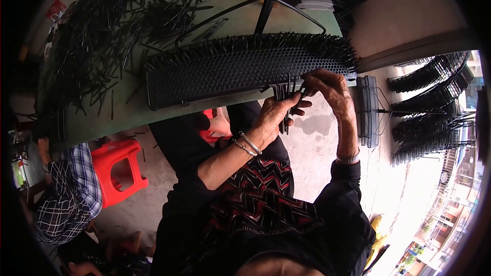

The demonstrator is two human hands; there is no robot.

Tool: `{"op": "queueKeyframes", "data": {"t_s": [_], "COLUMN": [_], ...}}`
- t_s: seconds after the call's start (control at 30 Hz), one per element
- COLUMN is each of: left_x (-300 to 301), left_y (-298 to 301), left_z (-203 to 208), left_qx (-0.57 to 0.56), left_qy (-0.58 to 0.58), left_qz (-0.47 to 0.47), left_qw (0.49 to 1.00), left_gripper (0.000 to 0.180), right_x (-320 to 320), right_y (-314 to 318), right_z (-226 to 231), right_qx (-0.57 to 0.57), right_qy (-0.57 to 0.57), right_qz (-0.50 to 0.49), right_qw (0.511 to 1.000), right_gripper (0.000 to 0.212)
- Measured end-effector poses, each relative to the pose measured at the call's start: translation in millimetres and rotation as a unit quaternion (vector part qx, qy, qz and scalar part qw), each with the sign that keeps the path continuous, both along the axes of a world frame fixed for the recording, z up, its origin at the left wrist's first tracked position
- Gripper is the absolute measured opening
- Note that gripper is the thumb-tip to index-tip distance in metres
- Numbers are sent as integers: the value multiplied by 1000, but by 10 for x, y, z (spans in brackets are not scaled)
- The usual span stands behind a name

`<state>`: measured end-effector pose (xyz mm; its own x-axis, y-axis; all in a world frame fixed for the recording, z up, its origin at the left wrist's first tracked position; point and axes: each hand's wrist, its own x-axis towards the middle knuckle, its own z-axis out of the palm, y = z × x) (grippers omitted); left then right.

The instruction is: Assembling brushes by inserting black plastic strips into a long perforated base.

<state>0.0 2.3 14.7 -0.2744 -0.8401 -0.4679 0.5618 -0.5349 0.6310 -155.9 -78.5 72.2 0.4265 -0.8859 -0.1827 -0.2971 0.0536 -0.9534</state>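
My left hand (272,116), with bangles at its wrist, is closed round a small bundle of thin black sticks (281,94) at the near edge of a long black perforated panel (225,75). My right hand (330,89) is just right of it, its fingers pinched together over the panel's front right part. A dark stick seems to be between those fingertips, though they partly hide it. Rows of short black sticks (245,44) stand up from the holes along the panel's far side. The nearer holes show no sticks.
A heap of loose black sticks (107,30) covers the green table's (102,122) left side. A black metal stand (268,0) rises behind the panel. Black racks (429,107) stand at right. A red stool (120,168) and another person in a checked shirt (84,179) are at left.
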Motion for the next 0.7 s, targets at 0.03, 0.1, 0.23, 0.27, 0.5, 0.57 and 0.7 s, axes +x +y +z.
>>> {"op": "queueKeyframes", "data": {"t_s": [0.03, 0.1, 0.23, 0.27, 0.5, 0.57, 0.7], "left_x": [-10, 27, 20, -15, -69, -26, -9], "left_y": [-17, -59, -83, -86, -46, -25, -9], "left_z": [-28, -7, -45, -62, -110, -64, -12], "left_qx": [18, 36, 70, 80, 63, 77, 91], "left_qy": [7, 26, 55, 81, 125, 133, 127], "left_qz": [27, 26, 19, 22, 73, 70, 55], "left_qw": [999, 999, 996, 993, 988, 986, 986], "left_gripper": [33, 37, 40, 39, 27, 27, 26], "right_x": [0, -24, 9, 7, 76, 97, 3], "right_y": [-5, -53, -206, -256, -394, -388, -424], "right_z": [34, 91, 75, 47, -55, -42, -144], "right_qx": [-15, -112, -277, -352, -430, -429, -427], "right_qy": [-3, 18, 93, 120, 167, 176, 192], "right_qz": [-23, -121, -239, -256, -249, -246, -225], "right_qw": [1000, 986, 926, 892, 852, 851, 854], "right_gripper": [18, 15, 14, 15, 13, 13, 13]}}
